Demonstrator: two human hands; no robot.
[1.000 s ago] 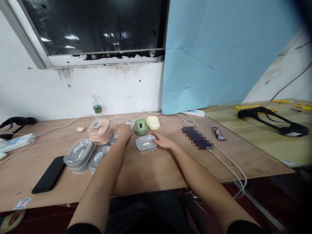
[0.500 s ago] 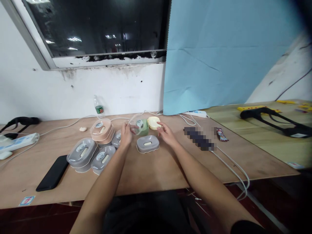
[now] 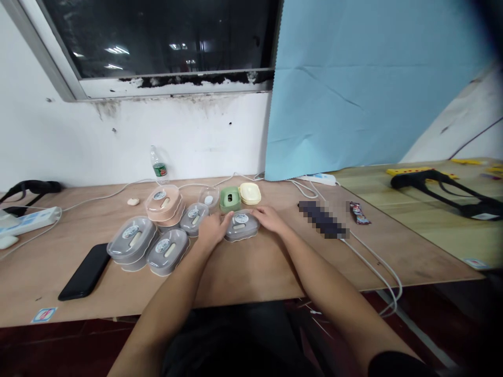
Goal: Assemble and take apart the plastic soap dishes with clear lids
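Observation:
A grey oval container with a clear, round-stickered lid on top sits on the table in front of me. My left hand presses on its left side, thumb along the lid's edge. At the right back corner, the fingers of my right hand rest on the lid. Behind it stand a green container with a dark hole in its top and a pale yellow container. A clear lid lies left of the green one. A lidded grey container is just left of my left hand.
More lidded containers, grey and peach, some stacked, stand at left. A black phone lies beside them. A plastic bottle stands by the wall. At right are white cables and a small snack packet.
My left hand has brought the clear lid down and toward me onto the grey container. The right hand has moved in to the lid's edge. The green container is now uncovered to view.

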